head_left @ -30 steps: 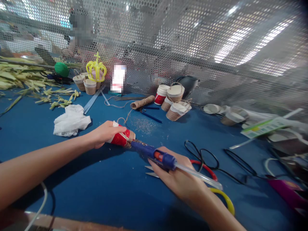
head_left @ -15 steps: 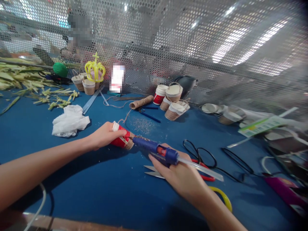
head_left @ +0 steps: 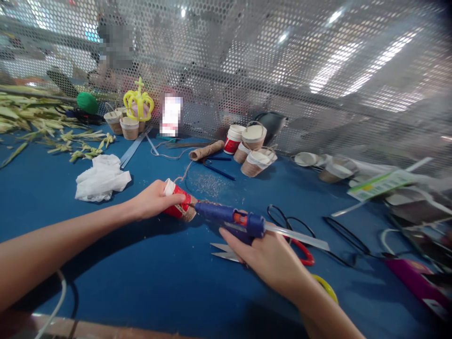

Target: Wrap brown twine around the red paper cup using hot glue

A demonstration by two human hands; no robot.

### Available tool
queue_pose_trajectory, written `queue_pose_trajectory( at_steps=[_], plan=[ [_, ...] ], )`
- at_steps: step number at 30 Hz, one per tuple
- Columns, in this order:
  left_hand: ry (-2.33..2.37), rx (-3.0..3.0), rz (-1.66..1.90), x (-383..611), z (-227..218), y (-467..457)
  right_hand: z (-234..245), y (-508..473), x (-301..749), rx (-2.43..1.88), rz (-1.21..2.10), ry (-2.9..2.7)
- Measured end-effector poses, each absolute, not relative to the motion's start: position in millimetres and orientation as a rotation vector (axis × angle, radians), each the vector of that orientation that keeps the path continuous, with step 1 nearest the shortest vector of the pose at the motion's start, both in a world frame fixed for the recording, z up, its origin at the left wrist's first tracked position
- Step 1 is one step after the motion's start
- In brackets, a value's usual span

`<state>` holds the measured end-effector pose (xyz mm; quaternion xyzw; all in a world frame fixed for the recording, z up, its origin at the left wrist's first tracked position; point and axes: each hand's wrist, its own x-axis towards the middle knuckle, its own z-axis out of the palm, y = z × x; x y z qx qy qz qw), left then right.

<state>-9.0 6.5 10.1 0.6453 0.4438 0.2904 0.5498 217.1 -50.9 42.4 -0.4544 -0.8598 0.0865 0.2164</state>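
My left hand is closed around a red and white paper cup that lies on its side on the blue table, its lower part wrapped in brown twine. My right hand grips a blue glue gun with a clear glue stick out the back. The gun's nozzle touches the twine-wrapped end of the cup. A twine strand runs from the cup up to a twine spool.
Red-handled scissors lie under my right hand, black cords to the right. Twine-wrapped cups stand by the mesh screen. White crumpled plastic, green leaves, a yellow crown and clutter at right.
The glue gun has levelled out and its nozzle has moved up against the cup's wrapped end. My left hand has turned the cup slightly.
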Motion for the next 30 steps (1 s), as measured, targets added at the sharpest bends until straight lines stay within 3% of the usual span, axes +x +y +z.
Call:
queue_pose_trajectory(
  at_steps=[10, 25, 30],
  plan=[
    [1.006, 1.657, 0.645, -10, 14, 5, 37, -46, 228, -1.362, 0.454, -2.377],
    [0.989, 1.696, 0.638, -11, 15, 2, 54, -51, 207, -1.648, 0.907, -1.946],
    [1.002, 1.692, 0.639, -12, 13, 1, 54, -51, 206, -1.705, 0.9, -1.886]
  ],
)
